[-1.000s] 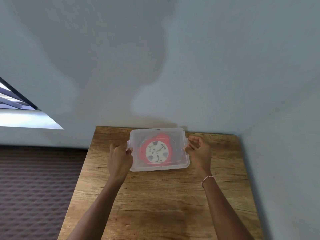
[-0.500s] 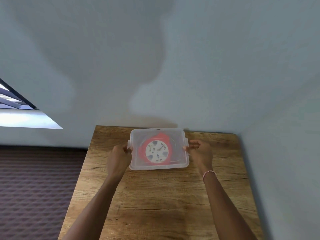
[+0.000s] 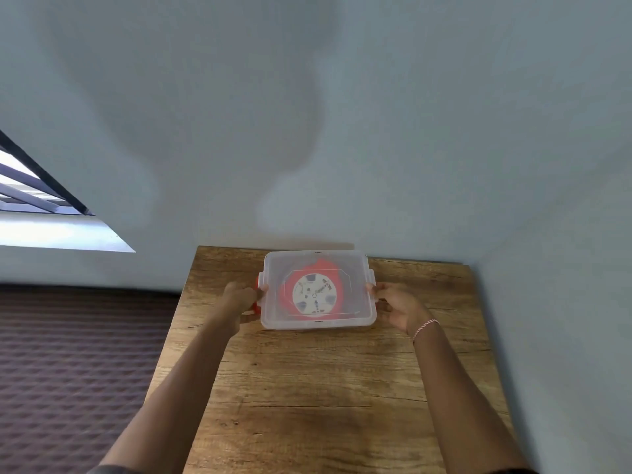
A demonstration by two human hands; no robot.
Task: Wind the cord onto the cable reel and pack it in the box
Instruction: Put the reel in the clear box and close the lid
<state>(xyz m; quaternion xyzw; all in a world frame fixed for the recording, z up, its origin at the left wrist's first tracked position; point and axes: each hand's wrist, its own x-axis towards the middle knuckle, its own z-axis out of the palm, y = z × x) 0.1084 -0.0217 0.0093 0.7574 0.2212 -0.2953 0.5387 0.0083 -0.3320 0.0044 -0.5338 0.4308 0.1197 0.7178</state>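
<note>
Head view: lidded box [image 3: 318, 325] contains cable reel [image 3: 314, 294]; left hand [image 3: 239, 299] and right hand [image 3: 398, 304] grip its ends, fingers curled.

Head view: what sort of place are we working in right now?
Probably a plain domestic room, though I can't be sure: a wooden table sits in a corner of bare pale walls, with dark patterned flooring to its left and a barred window above that.
</note>
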